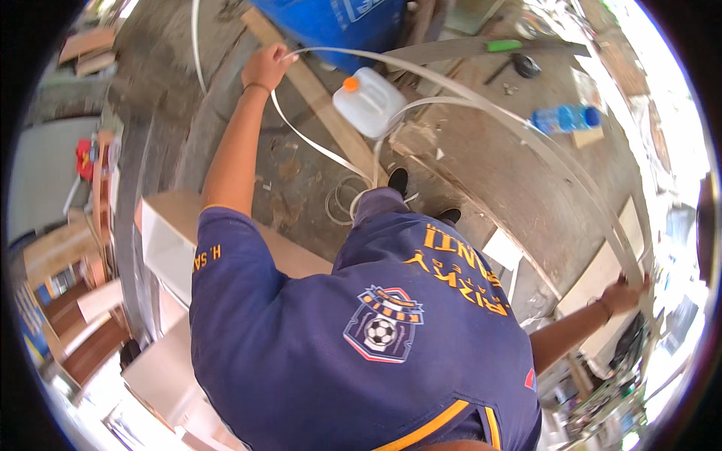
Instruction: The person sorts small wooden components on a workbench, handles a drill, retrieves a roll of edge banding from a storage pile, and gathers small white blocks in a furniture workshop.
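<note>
A long, thin white edging strip (462, 90) arcs across the space between my two hands. My left hand (267, 66), stretched out at the upper left, pinches it between thumb and fingers. Far out at the lower right, my right hand (623, 295) is closed around the strip's wider-looking stretch. From my left hand a length hangs down toward loose coils (342, 199) on the floor near my feet. Another length rises from those coils and meets the arc. The fingertips of my right hand are partly hidden.
Ahead stand a blue drum (331, 22) and a white jerrycan (368, 105) with an orange cap, beside a wooden plank (320, 98). A large board (511, 173) bears a blue bottle (564, 119), a green-handled tool (504, 45) and a black roll (526, 65). Cabinet panels (169, 240) flank my left.
</note>
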A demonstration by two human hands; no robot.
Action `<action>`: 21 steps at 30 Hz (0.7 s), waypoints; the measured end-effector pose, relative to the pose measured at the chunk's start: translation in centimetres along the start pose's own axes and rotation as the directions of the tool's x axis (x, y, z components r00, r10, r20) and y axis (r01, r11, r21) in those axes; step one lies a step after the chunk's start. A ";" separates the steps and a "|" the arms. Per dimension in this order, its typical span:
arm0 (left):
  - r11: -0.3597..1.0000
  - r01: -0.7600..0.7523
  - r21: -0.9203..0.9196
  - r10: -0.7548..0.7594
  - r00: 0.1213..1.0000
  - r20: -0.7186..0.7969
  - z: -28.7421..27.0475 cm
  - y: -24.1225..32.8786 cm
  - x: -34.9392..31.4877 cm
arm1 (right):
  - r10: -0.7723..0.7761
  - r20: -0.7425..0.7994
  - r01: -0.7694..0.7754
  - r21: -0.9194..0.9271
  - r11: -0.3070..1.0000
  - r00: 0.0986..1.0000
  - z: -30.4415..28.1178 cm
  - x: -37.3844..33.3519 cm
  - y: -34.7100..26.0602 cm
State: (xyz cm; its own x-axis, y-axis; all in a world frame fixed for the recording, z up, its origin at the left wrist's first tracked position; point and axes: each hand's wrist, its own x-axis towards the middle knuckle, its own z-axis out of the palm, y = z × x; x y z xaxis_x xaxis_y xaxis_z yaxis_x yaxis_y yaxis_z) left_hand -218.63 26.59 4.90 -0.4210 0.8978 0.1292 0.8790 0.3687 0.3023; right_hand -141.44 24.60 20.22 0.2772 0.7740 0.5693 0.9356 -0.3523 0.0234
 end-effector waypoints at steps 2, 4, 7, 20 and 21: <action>0.996 0.081 -0.041 -0.081 0.997 -0.012 -0.4 -1.6 -1.1 | -0.047 -0.034 0.041 -0.155 0.987 0.998 -1.5 0.5 -0.4; 0.989 0.113 -0.092 -0.118 0.992 -0.054 0.6 -4.1 -2.3 | -0.086 -0.037 0.071 -0.301 0.951 0.996 -1.9 1.3 0.5; 0.967 0.225 -0.120 -0.237 0.967 -0.094 1.5 -6.6 -4.7 | -0.002 -0.005 0.001 -0.105 0.995 1.000 -2.7 2.5 -0.4; 0.798 0.535 -0.278 -0.554 0.471 -0.686 -9.5 -16.8 -6.2 | -0.070 0.594 -0.500 0.729 0.468 0.801 1.6 -0.1 -13.5; 0.809 0.550 -0.206 -0.502 0.466 -0.729 -9.9 -16.6 -7.4 | -0.041 0.661 -0.621 0.722 0.304 0.749 2.8 -0.5 -15.0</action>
State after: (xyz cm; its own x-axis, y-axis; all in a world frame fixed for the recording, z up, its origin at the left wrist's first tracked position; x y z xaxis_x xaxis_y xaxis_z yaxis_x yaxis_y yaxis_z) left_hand -232.32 11.41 8.27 -0.8007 0.0573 0.5963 0.4335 0.7426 0.5106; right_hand -155.03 30.97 17.26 0.3134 0.9422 -0.1183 0.2705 -0.2080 -0.9400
